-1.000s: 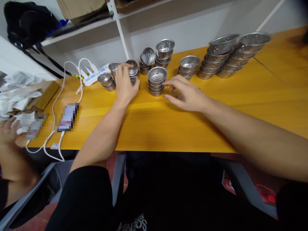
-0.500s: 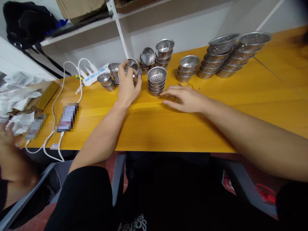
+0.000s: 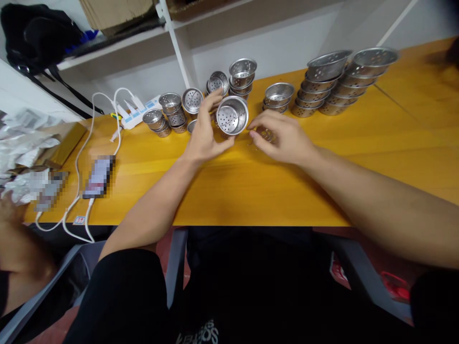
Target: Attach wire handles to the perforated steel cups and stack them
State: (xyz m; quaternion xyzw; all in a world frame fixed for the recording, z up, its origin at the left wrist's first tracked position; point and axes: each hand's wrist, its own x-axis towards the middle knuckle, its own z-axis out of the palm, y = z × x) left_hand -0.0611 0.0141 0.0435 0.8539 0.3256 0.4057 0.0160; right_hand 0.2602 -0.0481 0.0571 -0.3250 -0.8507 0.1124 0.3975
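Note:
A perforated metal cup (image 3: 232, 116) is tilted with its mouth toward me. My left hand (image 3: 207, 128) curves around its left side, fingers above and thumb below. Whether more cups are nested beneath it I cannot make out. Just to the right, my right hand (image 3: 281, 136) has thumb and fingertips drawn together on thin bent wire (image 3: 264, 135), close to the cup's rim. Behind my left hand stand another perforated cup (image 3: 192, 100) and small stacks of cups (image 3: 172, 112).
Taller cup stacks (image 3: 319, 86) stand along the back right of the yellow table (image 3: 222, 196). On the left lie a phone (image 3: 99, 177), a power strip (image 3: 138, 112) and white cables. Another person's arm (image 3: 17, 239) is at the far left.
My left hand has moved right, from the back-left cups to the perforated cup, now tilted toward me. My right hand's fingers have closed, and the wire has shifted left with them.

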